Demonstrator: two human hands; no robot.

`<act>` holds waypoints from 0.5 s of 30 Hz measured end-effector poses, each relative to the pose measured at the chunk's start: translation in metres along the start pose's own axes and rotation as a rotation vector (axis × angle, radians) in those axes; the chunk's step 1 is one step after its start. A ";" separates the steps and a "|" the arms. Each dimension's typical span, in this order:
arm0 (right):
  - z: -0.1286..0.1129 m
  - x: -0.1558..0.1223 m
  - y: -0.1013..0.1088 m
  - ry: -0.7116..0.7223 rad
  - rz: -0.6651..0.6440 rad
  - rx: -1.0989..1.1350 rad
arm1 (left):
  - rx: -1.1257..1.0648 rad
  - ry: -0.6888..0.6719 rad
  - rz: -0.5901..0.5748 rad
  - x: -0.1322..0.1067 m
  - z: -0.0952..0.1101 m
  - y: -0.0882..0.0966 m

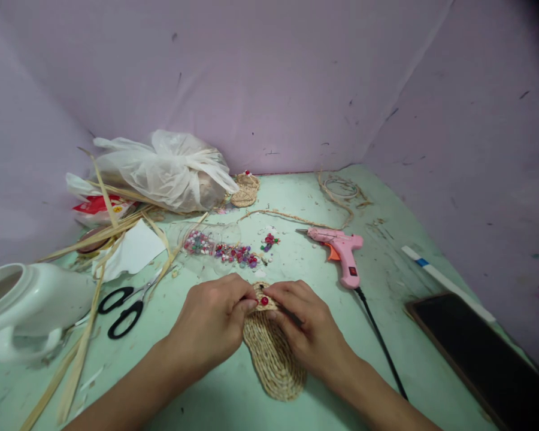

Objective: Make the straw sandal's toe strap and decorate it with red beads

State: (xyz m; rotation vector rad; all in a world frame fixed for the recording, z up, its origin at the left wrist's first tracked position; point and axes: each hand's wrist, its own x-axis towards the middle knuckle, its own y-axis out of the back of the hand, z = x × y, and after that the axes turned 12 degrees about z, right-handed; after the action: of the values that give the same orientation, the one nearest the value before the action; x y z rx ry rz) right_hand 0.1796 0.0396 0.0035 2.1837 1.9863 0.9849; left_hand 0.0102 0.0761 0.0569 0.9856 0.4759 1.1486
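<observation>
A small slipper (276, 359) of coiled, woven straw lies sole-up toward me, its toe strap at the far end. On the strap sits a round red bead (265, 301). My left hand (213, 320) is closed at the strap's left side, thumb and forefinger pinched on a second red bead that shows only partly. From the right, my right hand (308, 326) grips the slipper by its strap, the fingertips resting beside the round bead. Beyond the hands, loose coloured beads (238, 256) spill from a clear plastic jar (193, 239) lying on its side.
A pink glue gun (339, 248) lies right of the beads, its black cord running toward me. Black-handled scissors (132, 305), straw strips (83, 365) and a white jug (45, 299) are left. A phone (471, 359) is right. Another slipper (245, 190) lies behind, beside a plastic bag (166, 170).
</observation>
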 end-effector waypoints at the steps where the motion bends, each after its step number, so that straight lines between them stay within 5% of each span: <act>1: 0.000 0.000 0.000 0.004 0.002 0.000 | 0.002 0.002 -0.002 0.000 0.000 0.000; 9: 0.002 -0.002 0.001 -0.044 -0.007 -0.010 | -0.091 0.015 -0.010 0.005 0.000 0.017; 15: -0.002 0.004 0.029 -0.036 0.089 -0.101 | -0.014 0.053 0.208 0.007 -0.015 0.061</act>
State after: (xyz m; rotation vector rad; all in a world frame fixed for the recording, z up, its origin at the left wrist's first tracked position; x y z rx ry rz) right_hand 0.2045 0.0366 0.0189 2.2361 1.7965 1.0245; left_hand -0.0310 0.0935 0.1013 1.0117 0.4138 1.3656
